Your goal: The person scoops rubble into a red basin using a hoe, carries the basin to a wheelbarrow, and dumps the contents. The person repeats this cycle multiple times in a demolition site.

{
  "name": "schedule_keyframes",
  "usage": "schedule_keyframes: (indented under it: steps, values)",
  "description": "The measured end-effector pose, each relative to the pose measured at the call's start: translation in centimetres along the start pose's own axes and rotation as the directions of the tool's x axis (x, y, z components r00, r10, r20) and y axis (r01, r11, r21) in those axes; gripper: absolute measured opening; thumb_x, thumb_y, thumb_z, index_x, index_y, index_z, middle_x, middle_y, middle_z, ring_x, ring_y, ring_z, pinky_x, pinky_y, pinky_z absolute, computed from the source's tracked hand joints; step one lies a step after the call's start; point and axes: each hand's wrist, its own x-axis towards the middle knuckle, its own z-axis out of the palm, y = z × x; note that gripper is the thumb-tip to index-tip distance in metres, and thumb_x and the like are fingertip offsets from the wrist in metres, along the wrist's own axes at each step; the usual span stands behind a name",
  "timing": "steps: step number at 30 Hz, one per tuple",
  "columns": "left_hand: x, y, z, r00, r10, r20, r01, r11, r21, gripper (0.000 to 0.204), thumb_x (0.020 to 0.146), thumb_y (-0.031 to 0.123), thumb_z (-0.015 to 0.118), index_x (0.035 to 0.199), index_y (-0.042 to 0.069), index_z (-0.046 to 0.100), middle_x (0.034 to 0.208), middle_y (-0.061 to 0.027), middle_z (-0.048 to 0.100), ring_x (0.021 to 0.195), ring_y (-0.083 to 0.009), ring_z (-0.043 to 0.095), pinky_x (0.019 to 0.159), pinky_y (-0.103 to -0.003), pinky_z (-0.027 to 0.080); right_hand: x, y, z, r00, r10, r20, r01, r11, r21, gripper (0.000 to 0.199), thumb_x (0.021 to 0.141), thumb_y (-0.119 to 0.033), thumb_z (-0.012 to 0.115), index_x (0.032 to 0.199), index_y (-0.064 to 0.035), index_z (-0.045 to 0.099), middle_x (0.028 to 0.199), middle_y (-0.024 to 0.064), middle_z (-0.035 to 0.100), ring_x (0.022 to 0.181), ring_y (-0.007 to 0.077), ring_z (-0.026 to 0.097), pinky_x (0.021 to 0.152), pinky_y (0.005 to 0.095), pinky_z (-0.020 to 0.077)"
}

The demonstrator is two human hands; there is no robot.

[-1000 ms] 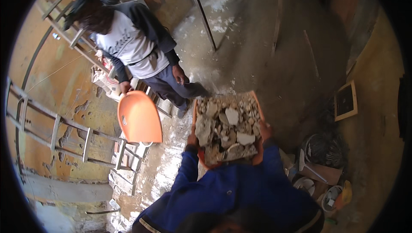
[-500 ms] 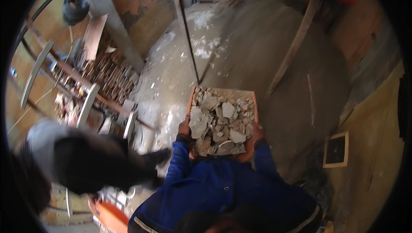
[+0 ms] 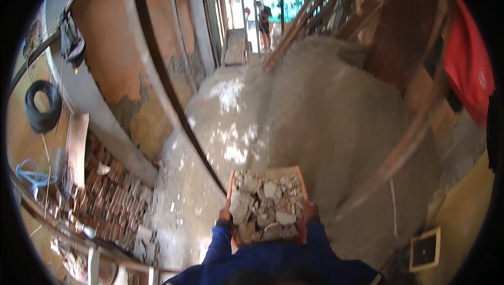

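Note:
An orange tub (image 3: 229, 186) is held in front of my body, filled with broken concrete rubble (image 3: 269, 201) of grey chunks, flat pieces and small grit. My left hand (image 3: 224, 215) is closed on the tub's left side. On the opposite side, my right hand (image 3: 311, 211) grips the tub wall. Both forearms wear blue sleeves. The tub hides the undersides of my fingers.
A slanting pole (image 3: 157, 75) stands close ahead on the left, a wooden pole (image 3: 391, 167) on the right. Stacked bricks (image 3: 107, 198) line the left wall. Timber beams (image 3: 310, 9) lean far ahead near a person (image 3: 264, 25) at the bright opening. A red sheet (image 3: 470, 59) hangs right.
I have moved forward with the tub, and the view has tilted up. The poles are nearer. The person on my left and the orange container there are out of view.

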Motion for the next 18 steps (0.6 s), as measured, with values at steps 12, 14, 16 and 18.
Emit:
schedule_keyframes:
  steps: [12, 14, 16, 18]
  values:
    - [42.8, 19.8, 5.8, 0.960, -0.271, 0.076, 0.278, 0.955, -0.106, 0.089, 0.074, 0.073, 0.036, 0.093, -0.011, 0.059, 0.080, -0.0232, 0.059, 0.082, -0.0291, 0.056, 0.075, -0.039, 0.041, 40.1, -20.7, 21.8, 0.990, -0.106, 0.094, 0.110, 0.993, -0.038, 0.048, 0.076, -0.033, 0.063, 0.100, 0.0081, 0.059, 0.096, 0.0165, 0.061, 0.088, 0.0212, 0.058, 0.074, 0.0319, 0.0442]
    - [51.5, 18.4, 4.0, 0.982, -0.175, -0.066, 0.176, 0.984, 0.004, 0.085, 0.075, 0.071, 0.038, 0.099, -0.007, 0.059, 0.086, -0.0251, 0.061, 0.089, -0.0252, 0.059, 0.076, -0.034, 0.043, 45.5, -24.1, 29.9, 0.972, -0.182, 0.151, 0.183, 0.983, 0.001, 0.045, 0.077, -0.033, 0.063, 0.097, 0.0075, 0.060, 0.092, 0.0132, 0.062, 0.082, 0.0193, 0.058, 0.070, 0.0314, 0.0446]
    - [60.7, 20.2, 3.1, 0.958, -0.287, 0.025, 0.273, 0.874, -0.401, 0.084, 0.074, 0.069, 0.044, 0.101, -0.009, 0.058, 0.097, -0.0234, 0.060, 0.093, -0.0284, 0.057, 0.081, -0.036, 0.041, 51.2, -27.6, 36.3, 0.944, -0.269, 0.190, 0.253, 0.962, 0.104, 0.043, 0.077, -0.033, 0.063, 0.092, 0.0074, 0.061, 0.087, 0.0112, 0.063, 0.078, 0.0182, 0.058, 0.066, 0.0322, 0.0446]
    - [67.9, 30.4, 6.6, 0.977, -0.208, 0.034, 0.210, 0.951, -0.227, 0.086, 0.072, 0.070, 0.046, 0.099, -0.011, 0.058, 0.094, -0.0221, 0.061, 0.092, -0.0287, 0.056, 0.082, -0.036, 0.040, 61.9, -27.4, 37.1, 0.982, -0.188, -0.005, 0.186, 0.978, -0.090, 0.043, 0.077, -0.033, 0.063, 0.088, 0.0082, 0.061, 0.082, 0.0096, 0.062, 0.073, 0.0175, 0.056, 0.063, 0.0326, 0.0439]
